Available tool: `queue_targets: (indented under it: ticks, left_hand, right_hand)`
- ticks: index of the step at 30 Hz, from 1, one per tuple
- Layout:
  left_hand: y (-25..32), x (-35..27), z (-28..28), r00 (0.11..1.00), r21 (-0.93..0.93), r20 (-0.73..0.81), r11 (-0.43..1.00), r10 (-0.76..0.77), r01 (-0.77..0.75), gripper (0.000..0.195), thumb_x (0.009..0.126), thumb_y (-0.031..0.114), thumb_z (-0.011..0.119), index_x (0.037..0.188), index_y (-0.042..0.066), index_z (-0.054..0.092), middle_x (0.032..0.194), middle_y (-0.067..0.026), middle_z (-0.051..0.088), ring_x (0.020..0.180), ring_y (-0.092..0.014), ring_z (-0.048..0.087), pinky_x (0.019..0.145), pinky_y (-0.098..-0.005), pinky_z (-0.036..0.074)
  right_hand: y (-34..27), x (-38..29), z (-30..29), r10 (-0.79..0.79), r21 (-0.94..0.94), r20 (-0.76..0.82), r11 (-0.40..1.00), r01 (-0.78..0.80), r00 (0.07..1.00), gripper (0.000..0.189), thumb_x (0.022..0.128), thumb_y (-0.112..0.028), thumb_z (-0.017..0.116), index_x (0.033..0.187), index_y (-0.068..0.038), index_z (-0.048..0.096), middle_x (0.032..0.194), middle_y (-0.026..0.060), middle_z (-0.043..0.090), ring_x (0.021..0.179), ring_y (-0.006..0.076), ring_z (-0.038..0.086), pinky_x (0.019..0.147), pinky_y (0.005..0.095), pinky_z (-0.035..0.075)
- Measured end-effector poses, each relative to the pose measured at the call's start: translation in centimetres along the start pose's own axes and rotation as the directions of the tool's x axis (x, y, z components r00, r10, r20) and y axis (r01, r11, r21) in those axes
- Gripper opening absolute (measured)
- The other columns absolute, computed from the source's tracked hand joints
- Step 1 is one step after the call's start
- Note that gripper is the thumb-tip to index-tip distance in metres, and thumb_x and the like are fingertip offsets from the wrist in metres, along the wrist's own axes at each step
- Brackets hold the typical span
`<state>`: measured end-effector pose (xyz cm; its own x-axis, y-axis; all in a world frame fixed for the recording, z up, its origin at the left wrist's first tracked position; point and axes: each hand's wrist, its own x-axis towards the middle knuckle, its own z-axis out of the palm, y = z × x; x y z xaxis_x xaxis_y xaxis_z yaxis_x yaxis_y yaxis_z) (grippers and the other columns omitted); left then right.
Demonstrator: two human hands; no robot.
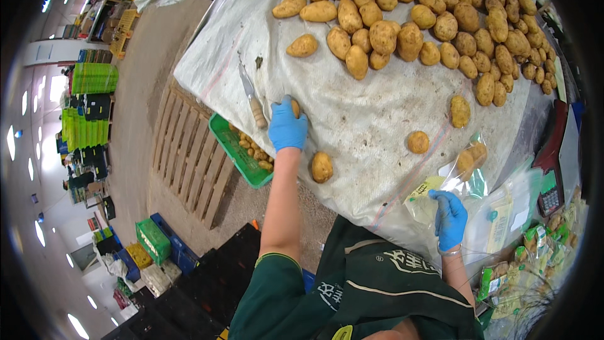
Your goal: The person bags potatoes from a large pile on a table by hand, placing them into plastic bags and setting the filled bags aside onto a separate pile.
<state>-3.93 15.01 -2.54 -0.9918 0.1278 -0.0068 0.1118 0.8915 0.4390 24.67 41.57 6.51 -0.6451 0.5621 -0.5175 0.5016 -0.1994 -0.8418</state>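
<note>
My left hand (288, 126), in a blue glove, is closed around a potato (296, 109) of which only a small part shows. Just left of it lies a knife with a wooden handle (257, 112), its blade pointing away from me. My right hand (450, 219), also gloved in blue, pinches the edge of a clear plastic bag (477, 184). Inside that bag are potatoes (465, 163), resting on the white woven sheet (368, 127). Single potatoes (322, 167) lie between my hands. A large heap of potatoes (465, 16) covers the far right of the sheet.
Flat plastic bags (507, 219) lie right of my right hand, near a scale with a keypad (549, 193). Filled potato bags (538, 255) are piled at lower right. A green crate (257, 177) of small potatoes and a wooden pallet (188, 151) are below the sheet's left edge.
</note>
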Motion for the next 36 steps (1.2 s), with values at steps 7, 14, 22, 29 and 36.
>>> queue_targets:
  ticks: [7, 14, 22, 29, 36]
  left_hand:
    - [5.5, 9.6, -1.4, 0.991, -0.684, 0.125, 0.728, 0.052, 0.048, 0.02, 0.082, 0.01, 0.058, 0.101, 0.006, 0.054, 0.088, -0.0109, 0.061, 0.068, -0.019, 0.06, 0.059, -0.0311, 0.051]
    - [2.0, 16.3, 2.6, 0.964, -0.32, 0.18, 0.939, 0.194, -0.129, 0.044, 0.082, 0.009, 0.056, 0.124, 0.003, 0.045, 0.104, -0.0133, 0.06, 0.086, -0.022, 0.062, 0.073, -0.0317, 0.051]
    - [11.0, 6.5, 1.2, 0.938, -0.783, 0.316, 0.596, 0.139, 0.176, 0.047, 0.079, 0.007, 0.066, 0.124, 0.008, 0.052, 0.106, -0.0065, 0.059, 0.075, -0.015, 0.058, 0.065, -0.0259, 0.05]
    - [25.1, 1.0, 4.4, 0.666, -0.434, 0.349, 0.744, 0.659, -0.509, 0.067, 0.077, 0.016, 0.07, 0.138, 0.012, 0.042, 0.126, -0.0158, 0.051, 0.087, -0.025, 0.062, 0.075, -0.0359, 0.051]
    - [32.9, -4.1, 12.9, 0.532, 0.043, 0.643, 0.668, 0.551, -0.743, 0.066, 0.077, 0.023, 0.067, 0.136, 0.016, 0.039, 0.128, -0.0212, 0.047, 0.099, -0.034, 0.061, 0.08, -0.0407, 0.053]
  right_hand:
    - [-1.1, 1.4, -0.4, 0.119, 0.051, 0.023, 0.991, -0.12, 0.993, 0.015, 0.092, -0.013, 0.057, 0.097, -0.005, 0.069, 0.057, -0.0066, 0.048, 0.043, 0.0004, 0.033, 0.041, 0.0186, 0.023]
    - [-0.9, 1.1, 1.3, 0.06, -0.102, 0.094, 0.994, -0.051, 0.994, 0.016, 0.09, -0.009, 0.057, 0.097, -0.003, 0.07, 0.065, -0.0028, 0.057, 0.053, 0.0029, 0.046, 0.05, 0.0199, 0.038]
    - [-1.8, 2.5, 0.5, 0.003, -0.083, 0.12, 0.997, 0.007, 0.993, 0.016, 0.089, -0.008, 0.057, 0.097, -0.002, 0.069, 0.08, 0.0052, 0.067, 0.069, 0.0067, 0.055, 0.065, 0.0219, 0.045]
    - [0.4, 1.6, -2.3, -0.111, -0.09, 0.072, 0.989, 0.118, 0.991, 0.017, 0.089, -0.012, 0.058, 0.1, -0.005, 0.069, 0.09, 0.0083, 0.069, 0.075, 0.0126, 0.062, 0.073, 0.0258, 0.048]
    - [-0.5, -0.5, -3.4, -0.149, -0.084, 0.114, 0.984, 0.159, 0.982, 0.016, 0.089, -0.016, 0.059, 0.101, -0.01, 0.07, 0.092, 0.009, 0.069, 0.076, 0.0191, 0.066, 0.071, 0.0273, 0.05]
